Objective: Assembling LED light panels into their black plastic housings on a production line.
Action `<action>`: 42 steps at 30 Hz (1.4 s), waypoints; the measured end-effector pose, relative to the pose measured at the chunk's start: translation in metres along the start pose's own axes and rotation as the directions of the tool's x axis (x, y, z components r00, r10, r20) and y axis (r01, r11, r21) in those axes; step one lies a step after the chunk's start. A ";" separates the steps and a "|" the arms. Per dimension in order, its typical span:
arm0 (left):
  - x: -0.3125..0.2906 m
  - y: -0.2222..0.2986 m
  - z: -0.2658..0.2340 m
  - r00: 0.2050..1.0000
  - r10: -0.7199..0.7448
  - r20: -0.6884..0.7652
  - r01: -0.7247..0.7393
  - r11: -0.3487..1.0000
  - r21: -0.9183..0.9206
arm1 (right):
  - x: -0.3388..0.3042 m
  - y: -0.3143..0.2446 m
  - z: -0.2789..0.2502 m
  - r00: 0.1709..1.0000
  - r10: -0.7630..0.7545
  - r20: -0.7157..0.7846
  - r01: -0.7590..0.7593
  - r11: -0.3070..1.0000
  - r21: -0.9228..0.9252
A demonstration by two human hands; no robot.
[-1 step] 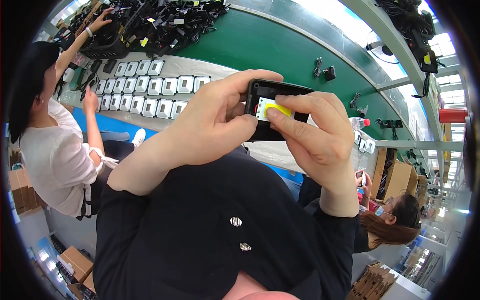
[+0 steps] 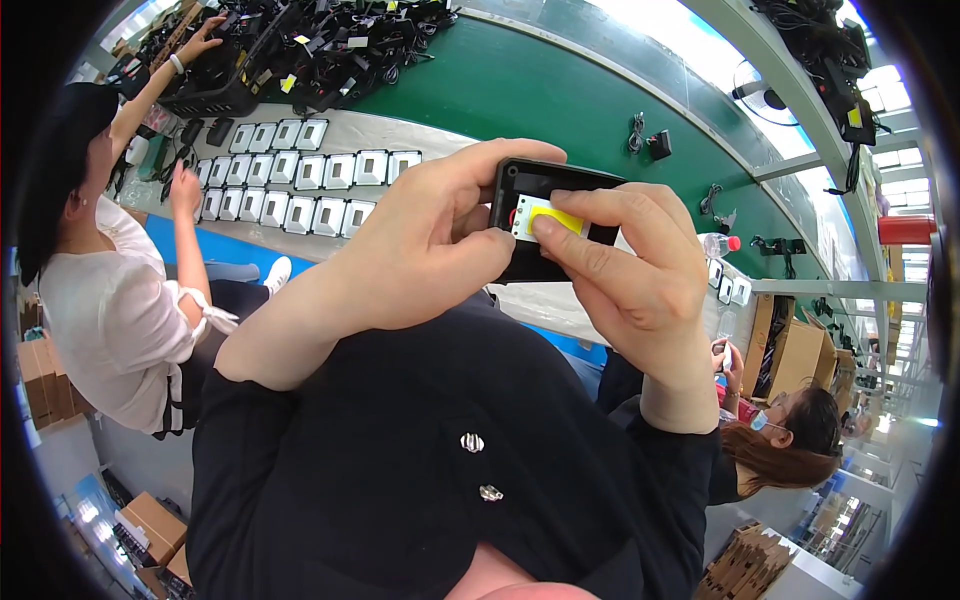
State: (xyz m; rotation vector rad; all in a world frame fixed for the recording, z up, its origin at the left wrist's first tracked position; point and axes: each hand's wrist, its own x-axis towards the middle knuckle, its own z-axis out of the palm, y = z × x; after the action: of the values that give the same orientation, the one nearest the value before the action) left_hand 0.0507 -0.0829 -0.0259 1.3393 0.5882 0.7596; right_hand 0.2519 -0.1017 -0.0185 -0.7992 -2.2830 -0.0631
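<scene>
A small black rectangular housing, with an open cavity, is held up in front of my chest. My left hand is closed round its left end, thumb on the near edge. Inside lies a white LED board with a yellow rectangular patch. A bit of red shows at the board's left edge. My right hand pinches the board, thumb and forefinger over the yellow patch. Those fingers cover the board's right part, and the right end of the housing is partly hidden behind my right hand.
Rows of white square frames lie on the bench beyond my left arm. Behind them are heaped black lamps with cables and a black crate. A bottle with a red cap stands right. Co-workers sit on both sides.
The left co-worker's nearer hand has shifted slightly, its raised finger no longer pointing up. My own hands, the housing and the LED board look the same.
</scene>
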 end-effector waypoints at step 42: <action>0.047 -0.022 0.032 0.846 0.515 -0.133 -0.447 0.824 0.347 | -0.013 0.028 0.020 0.706 0.696 -0.132 -0.391 0.539 0.746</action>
State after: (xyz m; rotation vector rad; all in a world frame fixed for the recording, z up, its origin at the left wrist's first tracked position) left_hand 0.1078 -0.0686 -0.0402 1.7363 0.5579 1.2914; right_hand 0.2625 -0.0811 -0.0470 -0.9550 -1.3554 0.7929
